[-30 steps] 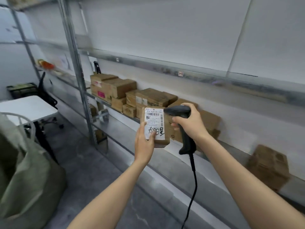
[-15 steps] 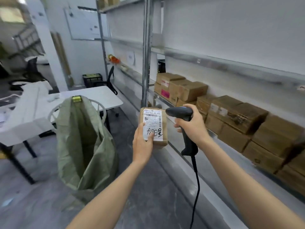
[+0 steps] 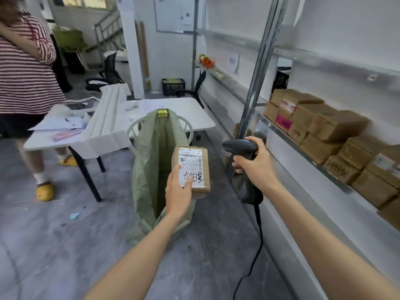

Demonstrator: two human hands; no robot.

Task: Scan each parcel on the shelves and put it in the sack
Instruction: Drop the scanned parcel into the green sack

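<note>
Centre of frame: the left hand (image 3: 178, 191) grips a small brown cardboard parcel with a white printed label (image 3: 194, 161) from below, thumb pressed on the label's lower part, label facing the camera. Right of centre: the right hand (image 3: 254, 163) is curled round the grip of a black handheld barcode scanner (image 3: 238, 146), whose black cable (image 3: 257, 245) hangs toward the bottom edge. Directly behind the parcel stands an open green woven sack (image 3: 151, 161), its rim pinned by a yellow binder clip (image 3: 162, 113). Beyond it is a white table (image 3: 190, 113). At right, brown cardboard boxes (image 3: 337, 131) are stacked on the metal shelf (image 3: 303, 148). Upper left: a person in a red-striped shirt (image 3: 23, 68).
</note>
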